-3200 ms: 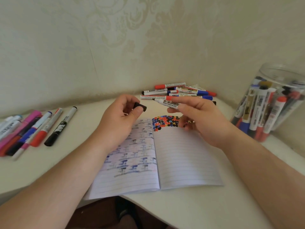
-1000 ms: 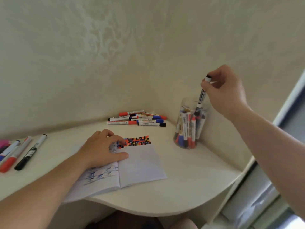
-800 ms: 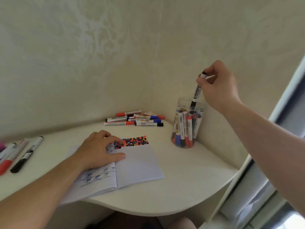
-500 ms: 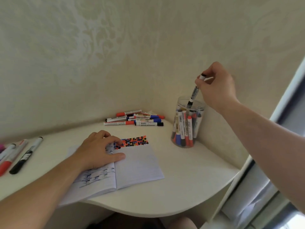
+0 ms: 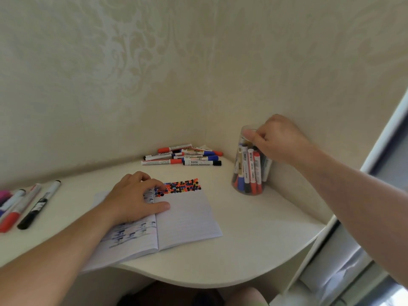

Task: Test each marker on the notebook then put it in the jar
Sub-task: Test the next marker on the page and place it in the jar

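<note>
Bare desk (image 5: 254, 228) lies between notebook (image 5: 185, 217) and jar (image 5: 249, 173); loose markers (image 5: 183, 157) crowd the back corner.

No legible text; barcodes and perhaps lettering, too blurred, on the marker pile (image 5: 183, 156).

Jar (image 5: 247, 173) right of notebook (image 5: 187, 217)
</note>
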The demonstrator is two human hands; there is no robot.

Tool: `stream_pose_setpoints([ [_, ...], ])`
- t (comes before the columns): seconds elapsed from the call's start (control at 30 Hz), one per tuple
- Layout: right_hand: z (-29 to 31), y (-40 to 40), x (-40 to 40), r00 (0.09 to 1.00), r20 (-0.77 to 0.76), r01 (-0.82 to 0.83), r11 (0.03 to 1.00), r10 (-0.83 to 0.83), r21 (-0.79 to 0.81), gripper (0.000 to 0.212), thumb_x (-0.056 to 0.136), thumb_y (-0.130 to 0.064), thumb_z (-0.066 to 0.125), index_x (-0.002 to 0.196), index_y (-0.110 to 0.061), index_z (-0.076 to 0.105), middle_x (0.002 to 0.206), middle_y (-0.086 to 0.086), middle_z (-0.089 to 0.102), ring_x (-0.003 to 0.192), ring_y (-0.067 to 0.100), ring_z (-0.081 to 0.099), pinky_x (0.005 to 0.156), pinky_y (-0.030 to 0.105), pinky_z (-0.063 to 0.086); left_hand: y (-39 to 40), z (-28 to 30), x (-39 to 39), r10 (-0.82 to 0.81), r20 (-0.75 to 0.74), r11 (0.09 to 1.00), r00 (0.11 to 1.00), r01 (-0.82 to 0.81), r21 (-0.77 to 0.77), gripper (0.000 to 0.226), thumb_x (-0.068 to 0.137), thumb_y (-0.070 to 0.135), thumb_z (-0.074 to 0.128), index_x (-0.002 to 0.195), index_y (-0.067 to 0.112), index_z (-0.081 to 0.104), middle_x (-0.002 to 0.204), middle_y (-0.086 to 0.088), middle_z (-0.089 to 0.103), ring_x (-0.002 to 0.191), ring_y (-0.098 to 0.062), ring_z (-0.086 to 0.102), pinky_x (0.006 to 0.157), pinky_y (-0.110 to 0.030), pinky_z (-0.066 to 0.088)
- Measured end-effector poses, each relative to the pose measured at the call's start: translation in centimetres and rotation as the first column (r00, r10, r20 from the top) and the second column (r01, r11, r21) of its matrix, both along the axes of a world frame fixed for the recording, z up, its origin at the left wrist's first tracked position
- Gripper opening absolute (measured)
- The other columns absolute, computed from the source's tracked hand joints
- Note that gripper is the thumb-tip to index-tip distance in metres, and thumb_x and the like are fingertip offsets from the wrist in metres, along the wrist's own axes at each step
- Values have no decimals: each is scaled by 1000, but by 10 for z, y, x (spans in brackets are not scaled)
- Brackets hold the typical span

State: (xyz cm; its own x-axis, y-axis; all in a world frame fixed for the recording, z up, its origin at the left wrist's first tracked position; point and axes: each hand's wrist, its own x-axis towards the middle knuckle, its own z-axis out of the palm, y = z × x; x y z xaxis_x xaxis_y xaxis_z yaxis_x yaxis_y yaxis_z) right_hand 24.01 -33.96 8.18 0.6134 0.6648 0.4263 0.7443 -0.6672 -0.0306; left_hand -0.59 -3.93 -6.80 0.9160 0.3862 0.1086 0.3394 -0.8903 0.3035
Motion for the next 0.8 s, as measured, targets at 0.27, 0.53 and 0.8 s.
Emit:
stream_pose_setpoints([
  [0.27, -22, 7, 8, 940, 339, -117, 971, 40, 209, 66, 106, -62, 32, 79, -20, 74, 93, 1, 72, 98, 33, 60, 90, 49, 47, -3, 0, 0, -8, 25, 999, 1000, 7, 40, 87, 56, 107, 36, 127, 61, 54, 126, 22, 38, 122, -8, 33, 108, -33, 30],
  [0.53, -79, 119, -47, 920, 173, -324, 931, 352, -171, 19, 101, -14, 48, 105, -14, 67, 97, 2, 56, 92, 24, 50, 76, 39, 50, -4, 0, 1, -11, 31, 1000, 999, 11, 24, 77, 62, 99, 42, 127, 61, 53, 128, 24, 39, 126, -8, 34, 113, -38, 31],
  [0.8, -112, 159, -16, 997, -46, -68, 943, 56, -325, 41, 104, -50, 44, 125, -21, 64, 129, 8, 63, 116, 30, 57, 95, 48, 54, -5, 3, -2, -14, 32, 1000, 999, 14, 4, 74, 66, 96, 44, 129, 59, 52, 130, 23, 40, 125, -8, 33, 112, -39, 30],
])
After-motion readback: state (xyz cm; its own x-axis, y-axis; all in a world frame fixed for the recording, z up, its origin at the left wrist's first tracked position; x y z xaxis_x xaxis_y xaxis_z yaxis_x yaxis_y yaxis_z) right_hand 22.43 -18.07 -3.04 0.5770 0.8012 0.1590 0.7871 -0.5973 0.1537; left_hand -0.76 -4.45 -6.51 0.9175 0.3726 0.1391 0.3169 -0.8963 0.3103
